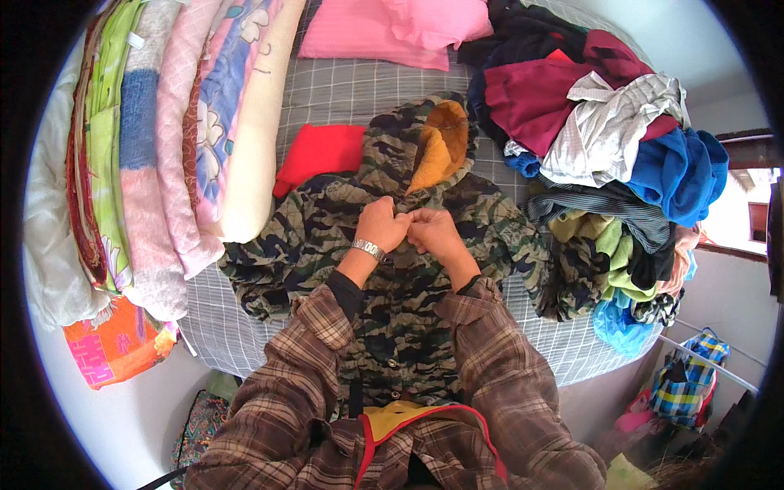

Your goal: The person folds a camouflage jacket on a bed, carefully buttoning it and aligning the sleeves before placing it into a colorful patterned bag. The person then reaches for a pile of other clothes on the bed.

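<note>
A camouflage hooded jacket (392, 306) lies spread front-up on a grey checked bedspread (343, 86), its sleeves out to both sides. The hood shows an orange-yellow fleece lining (442, 147). Just below the hood, my left hand (381, 226) and my right hand (436, 233) meet at the upper front opening, thumbs and fingers pinching the jacket's front edge. My fingers cover the exact spot they grip. Snap buttons (392, 362) show lower down the front. A red folded cloth (321, 153) lies beside the hood, partly under the jacket's shoulder.
Rolled and folded blankets (248, 153) line the left side. On the right is a heap of clothes (588, 128), with a blue plastic bag (625, 327) at its lower edge. Pink bedding (380, 30) lies at the far end. A checked bag (686, 383) is at lower right.
</note>
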Demonstrator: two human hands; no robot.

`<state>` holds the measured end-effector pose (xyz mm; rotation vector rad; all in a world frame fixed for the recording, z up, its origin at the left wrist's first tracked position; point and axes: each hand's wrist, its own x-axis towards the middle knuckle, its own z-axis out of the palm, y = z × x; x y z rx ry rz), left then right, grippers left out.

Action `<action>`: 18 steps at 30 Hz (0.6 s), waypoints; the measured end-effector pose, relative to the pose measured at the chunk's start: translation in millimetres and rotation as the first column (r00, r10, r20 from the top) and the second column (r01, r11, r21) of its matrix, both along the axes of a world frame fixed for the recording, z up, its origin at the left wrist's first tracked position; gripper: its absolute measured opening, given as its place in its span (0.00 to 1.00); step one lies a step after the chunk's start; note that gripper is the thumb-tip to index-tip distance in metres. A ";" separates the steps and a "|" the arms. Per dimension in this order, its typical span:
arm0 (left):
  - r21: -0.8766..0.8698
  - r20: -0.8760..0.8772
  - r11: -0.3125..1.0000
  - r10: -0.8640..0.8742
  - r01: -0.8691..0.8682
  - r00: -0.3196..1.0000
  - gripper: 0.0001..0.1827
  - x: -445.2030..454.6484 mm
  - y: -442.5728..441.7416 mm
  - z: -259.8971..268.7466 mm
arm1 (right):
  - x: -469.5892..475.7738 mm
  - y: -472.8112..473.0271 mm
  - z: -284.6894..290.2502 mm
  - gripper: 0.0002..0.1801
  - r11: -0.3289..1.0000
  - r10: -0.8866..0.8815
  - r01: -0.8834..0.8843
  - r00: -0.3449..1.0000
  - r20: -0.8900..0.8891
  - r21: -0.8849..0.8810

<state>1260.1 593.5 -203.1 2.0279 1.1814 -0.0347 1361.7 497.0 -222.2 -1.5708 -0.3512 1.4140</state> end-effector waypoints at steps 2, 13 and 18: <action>0.007 -0.049 1.000 0.022 -0.022 0.999 0.14 3.7 -0.6 2.3 | 2.4 1.1 -3.4 0.07 1.000 0.010 -0.011 0.998 -0.064 -0.015; 0.061 -0.167 0.995 0.086 -0.076 0.982 0.21 8.1 -15.2 -8.9 | -14.8 1.7 -15.7 0.07 0.994 -0.061 0.052 0.994 -0.092 -0.093; 0.033 -0.234 0.987 0.158 -0.155 0.959 0.16 3.2 -19.7 -29.4 | -24.4 -1.0 -22.7 0.11 0.984 -0.038 0.029 0.998 -0.052 -0.176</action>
